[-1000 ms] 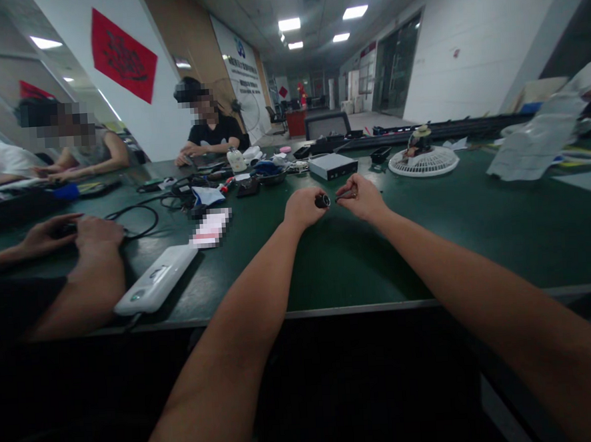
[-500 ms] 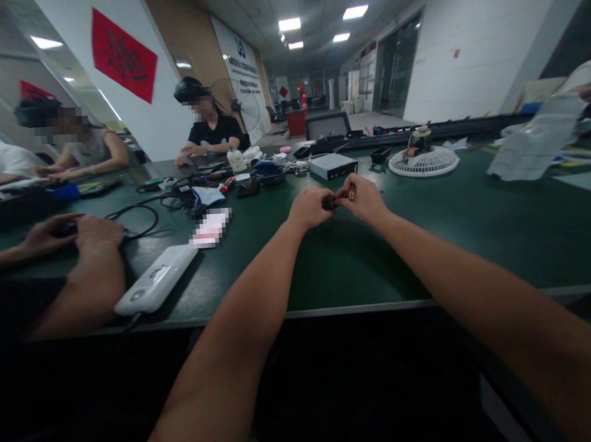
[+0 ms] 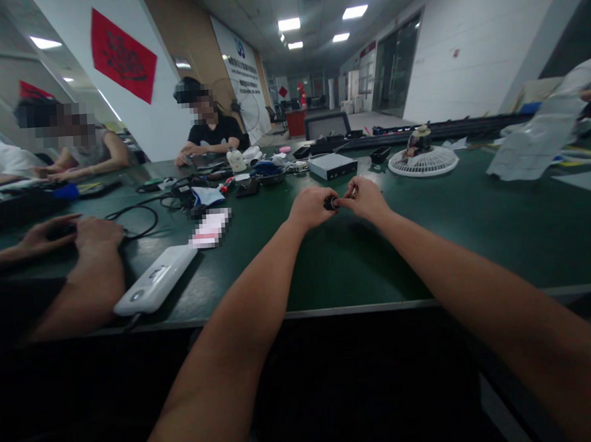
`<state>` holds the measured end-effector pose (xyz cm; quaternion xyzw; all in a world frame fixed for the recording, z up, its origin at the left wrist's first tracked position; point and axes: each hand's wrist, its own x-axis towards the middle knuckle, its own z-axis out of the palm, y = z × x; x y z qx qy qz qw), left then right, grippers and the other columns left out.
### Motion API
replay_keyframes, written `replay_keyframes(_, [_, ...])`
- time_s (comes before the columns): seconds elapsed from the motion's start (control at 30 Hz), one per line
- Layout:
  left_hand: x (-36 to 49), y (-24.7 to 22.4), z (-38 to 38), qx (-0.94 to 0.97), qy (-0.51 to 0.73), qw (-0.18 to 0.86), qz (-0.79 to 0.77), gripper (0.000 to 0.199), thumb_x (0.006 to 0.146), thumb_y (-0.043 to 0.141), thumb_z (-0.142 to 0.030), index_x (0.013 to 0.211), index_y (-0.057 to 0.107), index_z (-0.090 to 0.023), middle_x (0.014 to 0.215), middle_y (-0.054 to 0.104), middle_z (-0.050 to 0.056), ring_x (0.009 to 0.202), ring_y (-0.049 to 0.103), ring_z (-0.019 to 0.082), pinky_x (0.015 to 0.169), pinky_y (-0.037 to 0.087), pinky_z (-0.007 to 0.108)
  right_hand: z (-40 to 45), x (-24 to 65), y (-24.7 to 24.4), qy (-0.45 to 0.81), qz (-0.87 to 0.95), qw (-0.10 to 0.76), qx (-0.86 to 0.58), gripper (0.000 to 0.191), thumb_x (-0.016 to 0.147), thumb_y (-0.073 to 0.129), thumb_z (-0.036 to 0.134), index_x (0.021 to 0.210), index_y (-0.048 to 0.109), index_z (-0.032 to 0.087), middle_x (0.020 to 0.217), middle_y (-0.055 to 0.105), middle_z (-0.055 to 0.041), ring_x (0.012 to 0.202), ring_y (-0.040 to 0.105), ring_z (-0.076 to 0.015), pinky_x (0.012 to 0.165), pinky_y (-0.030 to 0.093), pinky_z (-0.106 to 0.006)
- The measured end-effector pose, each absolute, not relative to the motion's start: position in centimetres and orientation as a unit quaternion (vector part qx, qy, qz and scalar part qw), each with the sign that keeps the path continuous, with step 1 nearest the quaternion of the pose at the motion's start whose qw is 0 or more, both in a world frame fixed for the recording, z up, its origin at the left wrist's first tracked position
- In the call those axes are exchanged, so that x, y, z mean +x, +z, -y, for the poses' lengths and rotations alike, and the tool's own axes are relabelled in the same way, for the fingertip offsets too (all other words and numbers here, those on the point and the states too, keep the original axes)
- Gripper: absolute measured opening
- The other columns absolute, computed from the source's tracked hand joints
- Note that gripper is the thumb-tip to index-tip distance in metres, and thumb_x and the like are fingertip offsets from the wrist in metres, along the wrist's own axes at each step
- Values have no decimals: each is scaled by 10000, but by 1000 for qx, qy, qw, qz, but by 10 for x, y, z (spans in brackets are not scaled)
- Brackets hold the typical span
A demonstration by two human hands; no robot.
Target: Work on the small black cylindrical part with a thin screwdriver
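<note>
My left hand (image 3: 312,206) is closed around a small dark cylindrical piece (image 3: 330,203), whose open-looking end faces right. Just to its right, my right hand (image 3: 367,200) pinches a small shiny brownish piece (image 3: 354,192), with a fingertip reaching to the end of the dark cylinder. Both are held above the green table (image 3: 348,264); fingers hide most of each piece, so their exact kind cannot be made out.
Beyond my hands stand a silver box-shaped device (image 3: 333,166) and a white fan grille (image 3: 423,162). To the left lie a white power bank-like device (image 3: 159,279), a phone (image 3: 210,227) and cables (image 3: 142,217). A co-worker's hands (image 3: 93,233) rest at the left; other people sit beyond.
My right hand has shifted slightly right and its shiny piece has tilted. The end of the dark cylinder now shows more between my hands. My left hand stays almost in place.
</note>
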<state>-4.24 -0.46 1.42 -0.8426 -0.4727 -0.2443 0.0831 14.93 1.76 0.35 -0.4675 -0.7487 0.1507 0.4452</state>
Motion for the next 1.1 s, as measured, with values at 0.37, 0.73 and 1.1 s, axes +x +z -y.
replay_keyframes(0.37, [-44, 16, 8, -810, -258, 98, 518, 332, 797, 776, -349, 1107, 750, -233, 1034, 757, 78, 994, 667, 269, 920, 505, 397, -22, 143, -2, 202, 726, 466, -464, 285, 985, 572, 495, 857, 588, 240, 760, 718, -41, 748, 676, -216, 664, 477, -329])
replay_keyframes(0.73, [-54, 11, 5, -766, -284, 86, 571, 282, 809, 745, -314, 1078, 767, -233, 1037, 763, 95, 990, 684, 279, 878, 537, 399, -9, 139, 12, 383, 653, 525, -390, 729, 896, 441, 832, 757, 753, 188, 753, 754, -127, 694, 711, -217, 605, 549, -332])
replay_keyframes(1.1, [-49, 15, 9, -798, -275, 73, 531, 275, 782, 756, -299, 1049, 774, -235, 1006, 767, 77, 969, 682, 261, 882, 530, 388, -6, 136, 9, 406, 674, 492, -373, 513, 945, 564, 631, 778, 734, 176, 797, 787, -125, 711, 726, -203, 584, 539, -286])
